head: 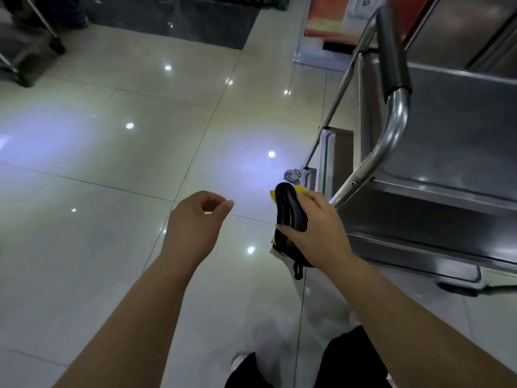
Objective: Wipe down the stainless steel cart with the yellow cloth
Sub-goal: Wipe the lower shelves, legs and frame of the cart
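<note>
Shiny pale floor tiles [117,152] are lying under both hands, and little lights are shining in them. Far ahead of the left hand a dark mat [179,21] is lying on the floor. Far to the left a metal leg [47,26] is standing. Ahead of the right hand an orange sign [330,18] is standing.

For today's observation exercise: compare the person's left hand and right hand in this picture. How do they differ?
1. The right hand grips a bunched cloth, black and yellow; the left hand holds nothing.
2. The left hand's fingers hang loosely curled; the right hand's fingers wrap round the cloth.
3. The right hand is close beside the cart; the left hand is over bare floor.
Both are bare and stretched forward.
</note>
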